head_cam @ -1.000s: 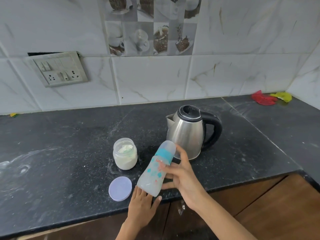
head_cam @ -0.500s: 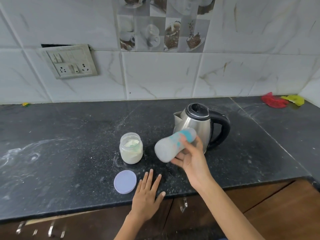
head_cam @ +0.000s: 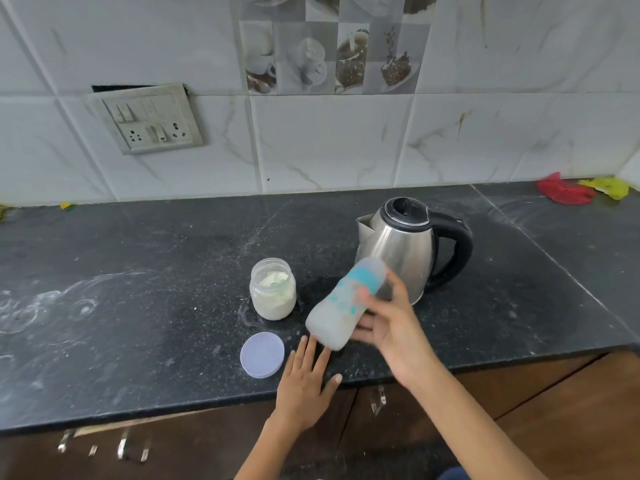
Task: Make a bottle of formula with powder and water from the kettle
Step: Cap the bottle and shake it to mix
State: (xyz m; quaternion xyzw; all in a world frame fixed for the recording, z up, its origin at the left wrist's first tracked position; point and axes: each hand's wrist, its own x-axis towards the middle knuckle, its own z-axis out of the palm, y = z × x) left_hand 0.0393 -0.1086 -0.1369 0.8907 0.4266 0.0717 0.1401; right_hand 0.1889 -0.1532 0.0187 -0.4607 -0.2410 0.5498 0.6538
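Observation:
My right hand grips a capped baby bottle with a blue collar and cloudy white liquid, tilted so its cap points up to the right; the bottle looks motion-blurred. My left hand lies flat on the black counter, fingers spread, just below the bottle's base and holding nothing. Behind the bottle stands a steel kettle with a black lid and handle. An open jar of white powder sits left of the bottle, with its lilac lid lying flat in front.
White powder smears mark the counter at the left. Red and yellow cloths lie in the far right corner. A switch and socket plate hangs on the tiled wall. Brown cabinet fronts run below the counter edge.
My left hand let go of the bottle's base and settled flat on the counter. My right hand swung the bottle up toward horizontal, then back down to a steeper tilt.

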